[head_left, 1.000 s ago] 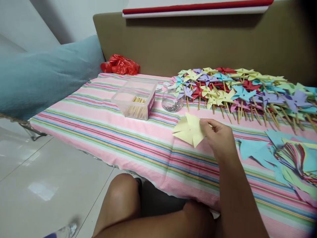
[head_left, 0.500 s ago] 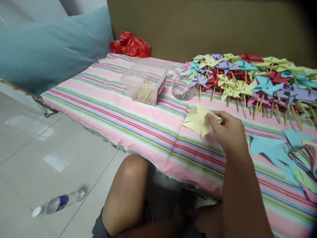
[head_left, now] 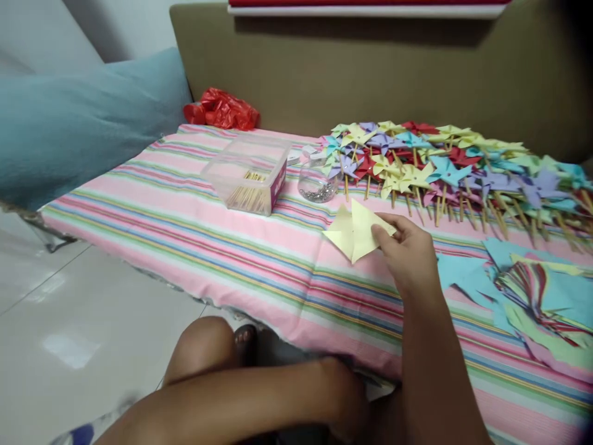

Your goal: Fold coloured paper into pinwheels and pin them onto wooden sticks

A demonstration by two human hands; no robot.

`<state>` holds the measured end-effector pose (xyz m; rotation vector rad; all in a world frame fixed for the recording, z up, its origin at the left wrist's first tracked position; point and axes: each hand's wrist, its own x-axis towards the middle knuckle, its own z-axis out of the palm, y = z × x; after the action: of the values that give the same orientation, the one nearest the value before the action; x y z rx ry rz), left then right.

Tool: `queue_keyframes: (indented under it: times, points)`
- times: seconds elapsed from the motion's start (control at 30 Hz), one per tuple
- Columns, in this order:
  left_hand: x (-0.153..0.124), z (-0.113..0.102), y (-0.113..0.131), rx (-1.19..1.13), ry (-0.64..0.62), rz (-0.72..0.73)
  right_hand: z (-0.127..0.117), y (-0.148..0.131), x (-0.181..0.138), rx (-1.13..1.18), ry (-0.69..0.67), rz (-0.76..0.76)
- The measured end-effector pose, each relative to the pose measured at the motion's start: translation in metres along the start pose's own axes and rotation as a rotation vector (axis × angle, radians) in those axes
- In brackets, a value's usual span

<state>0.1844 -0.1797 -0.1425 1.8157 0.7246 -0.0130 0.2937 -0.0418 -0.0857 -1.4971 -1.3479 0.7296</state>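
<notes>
My right hand [head_left: 407,247] pinches the right edge of a pale yellow cut-paper pinwheel blank [head_left: 359,238], thumb on top. The blank has pointed corners and a small dark dot near its middle. It is held over the pink striped cloth [head_left: 259,272]. My left hand [head_left: 343,395] is low by my lap, blurred, and its fingers cannot be made out. Just beyond the blank stands a clear round jar [head_left: 319,180] with small shiny metal pieces in its bottom.
A clear plastic box [head_left: 250,185] of thin wooden sticks stands left of the jar. Finished paper pinwheels [head_left: 445,170] on sticks are heaped at the back right. Coloured paper blanks [head_left: 532,290] lie in a pile at the right. A red plastic bag [head_left: 227,110] lies at the back left.
The view has tilted up and shifted right. My left forearm has come up across my lap. The yellow blank stays in my right hand but is turned or bent differently.
</notes>
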Motion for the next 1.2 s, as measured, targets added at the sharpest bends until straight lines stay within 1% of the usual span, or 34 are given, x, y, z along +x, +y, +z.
queue_keyframes:
  times: [0.07, 0.1, 0.13, 0.17, 0.2, 0.23, 0.3, 0.37, 0.4, 0.43, 0.47, 0.53, 0.6, 0.63, 0.77, 0.87, 1.0, 1.07, 1.2]
  points:
    - [-0.018, -0.058, 0.007, -0.056, -0.221, 0.109, 0.000, 0.000, 0.002, 0.169, 0.006, 0.031]
    - [-0.029, -0.087, 0.009, -0.207, -0.356, 0.173, 0.000, 0.000, 0.003, 0.230, 0.014, 0.045]
    - [-0.041, -0.115, 0.009, -0.359, -0.365, 0.209, 0.000, -0.001, 0.004, 0.273, 0.024, 0.058]
    - [-0.052, -0.140, 0.007, -0.463, -0.278, 0.209, 0.000, -0.002, 0.004, 0.304, 0.037, 0.069]
    - [-0.061, -0.160, 0.002, -0.519, -0.131, 0.202, 0.000, -0.003, 0.005, 0.332, 0.056, 0.081]
    - [-0.067, -0.176, -0.004, -0.561, 0.029, 0.188, -0.001, -0.005, 0.005, 0.361, 0.081, 0.095]
    - [-0.070, -0.193, -0.021, -0.604, 0.346, 0.132, -0.002, -0.009, 0.004, 0.431, 0.117, 0.127]
    - [-0.061, -0.198, -0.037, -0.686, 0.619, 0.109, -0.002, -0.013, 0.003, 0.507, 0.108, 0.167]
    - [-0.054, -0.198, -0.043, -0.733, 0.713, 0.117, -0.002, -0.014, 0.002, 0.538, 0.079, 0.187]
    - [-0.047, -0.197, -0.047, -0.777, 0.764, 0.139, -0.001, -0.016, 0.001, 0.564, 0.041, 0.204]
    - [-0.040, -0.195, -0.048, -0.809, 0.779, 0.172, 0.001, -0.017, 0.000, 0.585, 0.001, 0.218]
    - [-0.028, -0.188, -0.046, -0.836, 0.740, 0.240, 0.006, -0.017, -0.003, 0.610, -0.063, 0.236]
    - [-0.021, -0.181, -0.039, -0.855, 0.711, 0.281, 0.012, -0.017, -0.005, 0.605, -0.099, 0.239]
    - [-0.018, -0.178, -0.036, -0.869, 0.726, 0.290, 0.015, -0.017, -0.005, 0.597, -0.110, 0.235]
    - [-0.009, -0.170, -0.033, -0.931, 0.864, 0.298, 0.023, -0.013, -0.007, 0.546, -0.132, 0.205]
    - [-0.007, -0.171, -0.038, -0.963, 0.949, 0.299, 0.025, -0.009, -0.006, 0.482, -0.129, 0.174]
    - [-0.010, -0.174, -0.040, -1.008, 1.049, 0.335, 0.026, -0.007, -0.006, 0.450, -0.111, 0.168]
    - [-0.012, -0.174, -0.038, -1.053, 1.049, 0.339, 0.028, -0.006, -0.006, 0.433, -0.096, 0.159]
    - [-0.013, -0.171, -0.036, -1.089, 0.942, 0.330, 0.032, -0.007, -0.006, 0.416, -0.091, 0.130]
